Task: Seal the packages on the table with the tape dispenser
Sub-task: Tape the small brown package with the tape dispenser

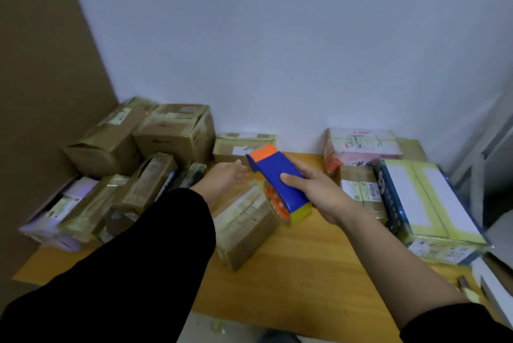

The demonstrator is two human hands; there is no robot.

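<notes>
Head view: at frame centre the right hand (pixel 319 192) grips the blue tape dispenser (pixel 280 184) above a taped brown package (pixel 244 229) on the wooden table (pixel 305 273). The left hand (pixel 224 176), fingers spread and holding nothing, rests on the package's far end, its sleeve hiding the near-left corner. Labels are blurred.

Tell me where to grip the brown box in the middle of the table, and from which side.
Grip the brown box across its two long sides, coming from above at its near end. It lies flat and slanted on the table, its far end under the left hand and the tape dispenser that the right hand holds; the near end looks free.
</notes>
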